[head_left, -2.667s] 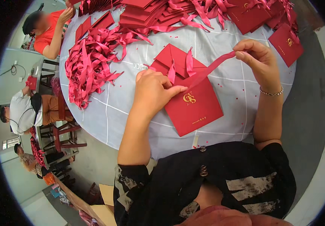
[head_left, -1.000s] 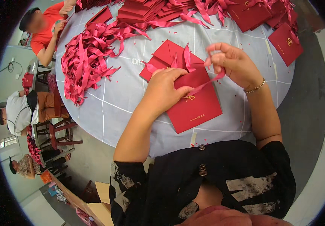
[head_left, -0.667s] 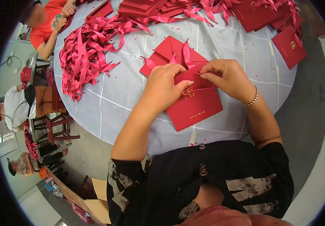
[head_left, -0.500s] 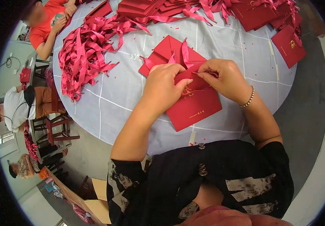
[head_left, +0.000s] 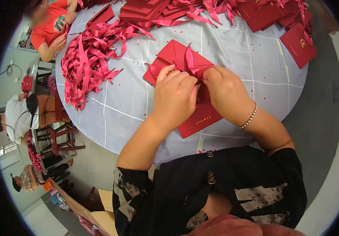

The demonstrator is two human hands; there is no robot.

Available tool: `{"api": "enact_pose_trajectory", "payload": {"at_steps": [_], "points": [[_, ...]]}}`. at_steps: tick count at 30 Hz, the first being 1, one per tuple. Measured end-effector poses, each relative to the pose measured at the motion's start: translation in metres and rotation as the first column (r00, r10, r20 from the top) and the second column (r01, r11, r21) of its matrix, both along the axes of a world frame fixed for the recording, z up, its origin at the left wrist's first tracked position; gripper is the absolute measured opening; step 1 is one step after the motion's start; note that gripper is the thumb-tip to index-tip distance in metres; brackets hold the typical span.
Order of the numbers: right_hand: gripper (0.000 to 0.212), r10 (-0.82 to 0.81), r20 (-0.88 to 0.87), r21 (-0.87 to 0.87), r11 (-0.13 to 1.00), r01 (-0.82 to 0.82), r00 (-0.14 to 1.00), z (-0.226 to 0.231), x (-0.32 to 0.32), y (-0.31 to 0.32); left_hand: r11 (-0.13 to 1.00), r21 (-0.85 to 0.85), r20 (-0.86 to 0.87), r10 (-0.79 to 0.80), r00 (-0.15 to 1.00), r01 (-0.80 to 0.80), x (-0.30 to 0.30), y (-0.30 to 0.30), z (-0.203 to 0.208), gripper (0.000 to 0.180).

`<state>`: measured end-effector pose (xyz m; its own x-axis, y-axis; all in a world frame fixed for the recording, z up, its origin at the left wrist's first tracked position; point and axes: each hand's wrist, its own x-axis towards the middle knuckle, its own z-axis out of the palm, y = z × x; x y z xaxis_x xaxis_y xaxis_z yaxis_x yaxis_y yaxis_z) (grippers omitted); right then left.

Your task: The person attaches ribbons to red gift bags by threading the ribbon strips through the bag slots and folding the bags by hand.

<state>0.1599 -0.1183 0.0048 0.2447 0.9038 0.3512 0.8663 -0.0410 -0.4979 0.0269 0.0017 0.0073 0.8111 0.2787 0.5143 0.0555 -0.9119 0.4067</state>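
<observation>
A flat red paper bag [head_left: 201,122] with gold print lies tilted on the table before me, its upper part hidden under both hands. My left hand [head_left: 175,96] is closed at the bag's upper left, fingers curled and thumb pressed in. Against its upper right edge, my right hand [head_left: 227,93], with a beaded bracelet at the wrist, pinches a pink satin ribbon [head_left: 190,59] near its end; the fingertips partly cover the grip. Beneath, more red paper bags [head_left: 172,50] lie flat, their far corners showing.
A tangled heap of pink ribbons [head_left: 87,65] covers the table's left side. Stacked red bags [head_left: 146,10] lie at the far edge, and one bag [head_left: 299,46] at the far right. Across the table sits a person in red [head_left: 51,27]. Stools [head_left: 59,141] stand at left.
Both hands have closed in over the bag's top edge and hide more of its gold print. My right hand has turned, its fingers curling down onto the ribbon.
</observation>
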Motion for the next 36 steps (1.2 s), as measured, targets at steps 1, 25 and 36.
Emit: {"api": "enact_pose_trajectory", "payload": {"at_steps": [1, 25, 36], "points": [[0.013, -0.014, 0.069, 0.019, 1.000, 0.013, 0.997, 0.000, -0.003, 0.000, 1.000, 0.001, -0.001, -0.003, 1.000, 0.003, 0.000, 0.000, 0.000, 0.009], [0.012, -0.055, -0.208, -0.089, 0.995, 0.037, 0.977, 0.006, 0.010, 0.001, 0.980, -0.158, -0.131, 0.096, 0.987, -0.117, -0.005, 0.000, -0.001, 0.012], [0.015, 0.144, -0.308, 0.223, 0.972, -0.076, 0.940, 0.016, 0.040, 0.007, 0.990, -0.048, -0.037, -0.134, 0.990, 0.132, -0.005, 0.000, 0.009, 0.014]]}}
